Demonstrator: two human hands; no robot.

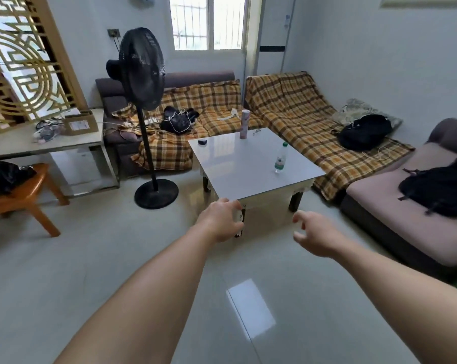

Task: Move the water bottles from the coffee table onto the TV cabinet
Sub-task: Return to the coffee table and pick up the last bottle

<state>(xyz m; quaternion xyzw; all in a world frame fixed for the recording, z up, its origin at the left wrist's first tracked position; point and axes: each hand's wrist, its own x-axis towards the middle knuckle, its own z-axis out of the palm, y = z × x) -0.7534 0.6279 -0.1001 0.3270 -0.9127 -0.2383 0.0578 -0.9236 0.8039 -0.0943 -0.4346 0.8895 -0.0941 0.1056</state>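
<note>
- Bottle (280, 158) stands upright on the bench (248, 169), near its right edge and well apart from both hands; it is clear plastic with a green cap and a green label, slim and round.
- Left hand (220, 222) hovers in front of the near corner of the bench, its grip curled around something small and white that I cannot identify.
- Right hand (315, 236) hangs in the air short of the bench, grip half open with the fingers bent, holding nothing.
- Risk, as I judge it: the bench top is smooth and glossy, so a glancing touch could slide or tip the light, tall bottle toward the right edge and onto the plaid-covered sofa (295, 111).
- A pink cylinder (244, 124) at the far edge is also tall and narrow; a wide reach could knock it over.
- The tiled floor (117, 258) is shiny and hard, so a dropped bottle would roll.
- The TV cabinet is not in view, so the carry involves turning away, with the fan (143, 69) standing close on the left.
</note>
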